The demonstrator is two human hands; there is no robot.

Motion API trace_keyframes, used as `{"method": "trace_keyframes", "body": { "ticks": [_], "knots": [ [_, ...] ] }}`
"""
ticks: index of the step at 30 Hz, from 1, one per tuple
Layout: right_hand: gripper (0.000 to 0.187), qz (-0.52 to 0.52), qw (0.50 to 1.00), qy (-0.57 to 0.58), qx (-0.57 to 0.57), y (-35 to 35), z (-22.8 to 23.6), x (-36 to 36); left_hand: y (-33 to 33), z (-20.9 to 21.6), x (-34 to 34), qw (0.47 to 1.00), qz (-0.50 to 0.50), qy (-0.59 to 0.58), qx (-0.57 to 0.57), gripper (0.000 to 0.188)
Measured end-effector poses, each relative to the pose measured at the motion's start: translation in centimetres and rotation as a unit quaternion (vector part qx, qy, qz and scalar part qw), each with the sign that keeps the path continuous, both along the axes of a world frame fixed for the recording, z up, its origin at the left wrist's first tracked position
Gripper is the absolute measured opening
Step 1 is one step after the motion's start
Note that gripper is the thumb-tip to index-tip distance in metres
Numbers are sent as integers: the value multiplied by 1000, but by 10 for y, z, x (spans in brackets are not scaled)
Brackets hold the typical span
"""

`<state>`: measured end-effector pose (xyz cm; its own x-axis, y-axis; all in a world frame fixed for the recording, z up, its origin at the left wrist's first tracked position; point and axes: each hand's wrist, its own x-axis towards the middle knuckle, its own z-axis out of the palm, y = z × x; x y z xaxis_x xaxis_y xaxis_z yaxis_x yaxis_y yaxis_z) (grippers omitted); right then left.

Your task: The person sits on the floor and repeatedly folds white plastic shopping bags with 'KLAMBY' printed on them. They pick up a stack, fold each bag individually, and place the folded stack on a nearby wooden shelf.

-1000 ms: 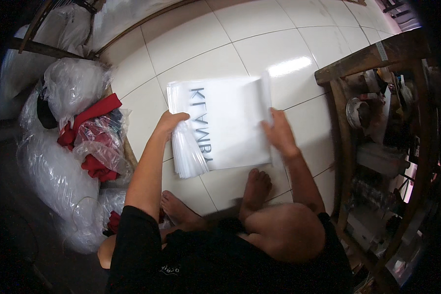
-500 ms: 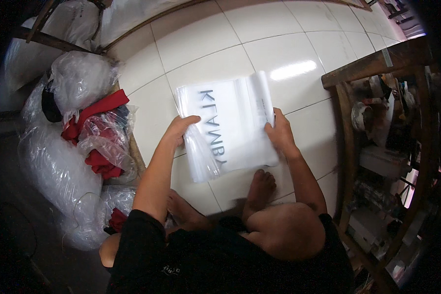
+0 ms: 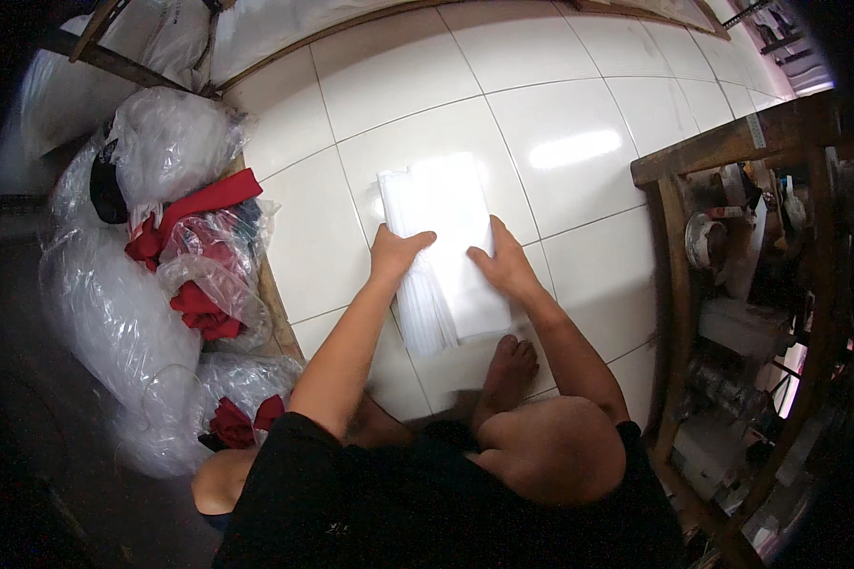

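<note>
A stack of white plastic bags (image 3: 451, 209), folded into a narrow upright block, is held above the tiled floor in front of me. Glare washes out its top face, and its left part shows loose, pleated layers. My left hand (image 3: 399, 254) grips the left edge, thumb lying on top and fingers hidden behind. On the opposite edge my right hand (image 3: 503, 264) holds the stack the same way, its thumb pointing inward across the surface.
Clear plastic sacks (image 3: 114, 313) and red cloth (image 3: 209, 199) are heaped on the left. On the right stands a wooden rack (image 3: 669, 237) with assorted items. My bare foot (image 3: 510, 365) is just below the stack on the floor tiles (image 3: 579, 266).
The bags have gone from a wider sheet with dark lettering to a narrower, plain white block. My hands have come closer together, the right one moving left.
</note>
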<state>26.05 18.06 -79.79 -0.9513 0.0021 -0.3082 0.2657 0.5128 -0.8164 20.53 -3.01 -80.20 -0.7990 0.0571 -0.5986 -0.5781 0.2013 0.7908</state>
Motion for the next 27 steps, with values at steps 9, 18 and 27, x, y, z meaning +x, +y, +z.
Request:
{"method": "trace_keyframes", "body": {
  "ticks": [9, 18, 27],
  "knots": [
    [57, -101, 960, 164, -206, -1, 82, 12, 32, 89, 17, 948, 163, 274, -23, 47],
    [80, -25, 964, 181, -193, 41, 45, 24, 51, 62, 59, 906, 45, 414, -76, 57],
    [103, 256, 864, 363, 235, -17, 285, -47, 42, 3, 69, 806, -6, 551, -216, 62]
  ]
}}
